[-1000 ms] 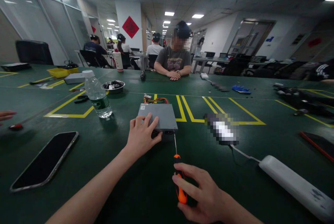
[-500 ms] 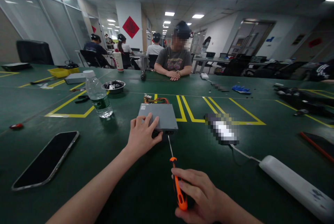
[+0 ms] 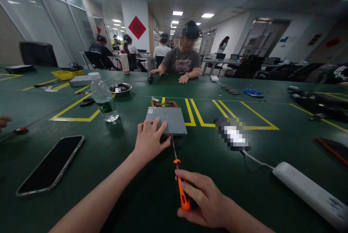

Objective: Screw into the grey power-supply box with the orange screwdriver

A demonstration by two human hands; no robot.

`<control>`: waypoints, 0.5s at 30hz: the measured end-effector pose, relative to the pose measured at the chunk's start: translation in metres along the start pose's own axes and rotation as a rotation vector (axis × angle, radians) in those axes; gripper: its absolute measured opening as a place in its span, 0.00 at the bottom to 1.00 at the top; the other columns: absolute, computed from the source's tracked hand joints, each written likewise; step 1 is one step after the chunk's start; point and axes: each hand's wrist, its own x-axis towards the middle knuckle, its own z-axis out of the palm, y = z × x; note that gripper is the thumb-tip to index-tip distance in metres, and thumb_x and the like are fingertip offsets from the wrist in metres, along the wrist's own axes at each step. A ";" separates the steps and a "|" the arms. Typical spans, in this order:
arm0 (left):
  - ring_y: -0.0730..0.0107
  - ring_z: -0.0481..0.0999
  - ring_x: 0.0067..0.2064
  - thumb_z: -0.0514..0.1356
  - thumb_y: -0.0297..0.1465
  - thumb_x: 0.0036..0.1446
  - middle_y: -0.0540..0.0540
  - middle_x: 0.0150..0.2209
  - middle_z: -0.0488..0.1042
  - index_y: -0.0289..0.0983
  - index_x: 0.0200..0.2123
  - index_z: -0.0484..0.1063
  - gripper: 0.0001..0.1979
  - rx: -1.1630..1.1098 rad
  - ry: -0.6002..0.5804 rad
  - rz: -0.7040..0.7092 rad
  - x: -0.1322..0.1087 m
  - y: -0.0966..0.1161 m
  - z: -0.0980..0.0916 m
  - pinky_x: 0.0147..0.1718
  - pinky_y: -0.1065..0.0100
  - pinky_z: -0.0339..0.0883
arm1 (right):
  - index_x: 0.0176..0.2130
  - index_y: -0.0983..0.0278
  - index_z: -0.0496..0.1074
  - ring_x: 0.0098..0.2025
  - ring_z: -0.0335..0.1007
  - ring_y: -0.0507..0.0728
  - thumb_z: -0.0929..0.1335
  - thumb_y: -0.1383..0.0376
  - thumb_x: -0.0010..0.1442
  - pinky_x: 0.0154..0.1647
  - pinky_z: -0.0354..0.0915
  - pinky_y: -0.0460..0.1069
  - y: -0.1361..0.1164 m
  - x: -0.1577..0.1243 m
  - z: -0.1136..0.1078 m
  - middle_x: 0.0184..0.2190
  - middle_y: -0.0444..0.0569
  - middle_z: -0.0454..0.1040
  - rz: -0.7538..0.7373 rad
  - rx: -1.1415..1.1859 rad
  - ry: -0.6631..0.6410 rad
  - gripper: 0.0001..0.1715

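A grey computer power supply unit (image 3: 174, 119) lies on the green table, its bundle of coloured cables (image 3: 165, 104) at the far side. My left hand (image 3: 152, 135) holds it at its near left part, fingers spread over the top and thumb against the front face. In my right hand (image 3: 202, 193) is an orange and black screwdriver (image 3: 182, 191), gripped by the handle. Its thin shaft points away from me, up to the front face near my left thumb. Whether the tip sits in a screw is too small to tell.
A water bottle (image 3: 104, 100) and a phone (image 3: 51, 164) are on the left, with a metal bowl (image 3: 121, 93) behind. To the right lie a blurred-out lit device (image 3: 233, 135) and a white power strip (image 3: 307, 191). A person (image 3: 181, 61) sits opposite.
The screwdriver has shifted left, its tip now closer to my left thumb. The person opposite has parted their hands, one reaching to a black object. Another hand has appeared at the left edge.
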 end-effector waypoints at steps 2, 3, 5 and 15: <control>0.50 0.60 0.50 0.52 0.45 0.55 0.42 0.56 0.63 0.43 0.53 0.64 0.24 0.000 -0.001 0.000 0.000 0.000 0.000 0.43 0.53 0.54 | 0.51 0.67 0.60 0.48 0.69 0.60 0.60 0.54 0.64 0.42 0.69 0.50 -0.002 0.002 -0.002 0.48 0.63 0.68 0.020 -0.006 -0.056 0.23; 0.50 0.60 0.50 0.52 0.45 0.55 0.42 0.56 0.63 0.43 0.53 0.64 0.24 -0.001 -0.001 0.001 0.000 0.000 -0.001 0.43 0.53 0.54 | 0.52 0.66 0.61 0.49 0.68 0.60 0.59 0.54 0.64 0.42 0.69 0.51 -0.003 0.004 -0.003 0.49 0.63 0.67 0.028 0.003 -0.086 0.23; 0.50 0.60 0.50 0.52 0.44 0.54 0.42 0.55 0.63 0.43 0.53 0.64 0.24 -0.004 0.000 0.000 0.000 0.000 -0.001 0.43 0.52 0.54 | 0.52 0.66 0.61 0.50 0.67 0.62 0.57 0.55 0.65 0.40 0.70 0.51 -0.005 0.006 -0.004 0.49 0.64 0.66 0.033 0.033 -0.131 0.22; 0.48 0.60 0.50 0.52 0.45 0.54 0.41 0.56 0.63 0.43 0.53 0.63 0.25 -0.011 -0.003 -0.007 0.000 0.001 -0.002 0.43 0.52 0.54 | 0.50 0.68 0.58 0.50 0.68 0.59 0.63 0.53 0.61 0.45 0.68 0.49 -0.005 0.005 0.002 0.49 0.63 0.68 0.081 0.087 -0.079 0.24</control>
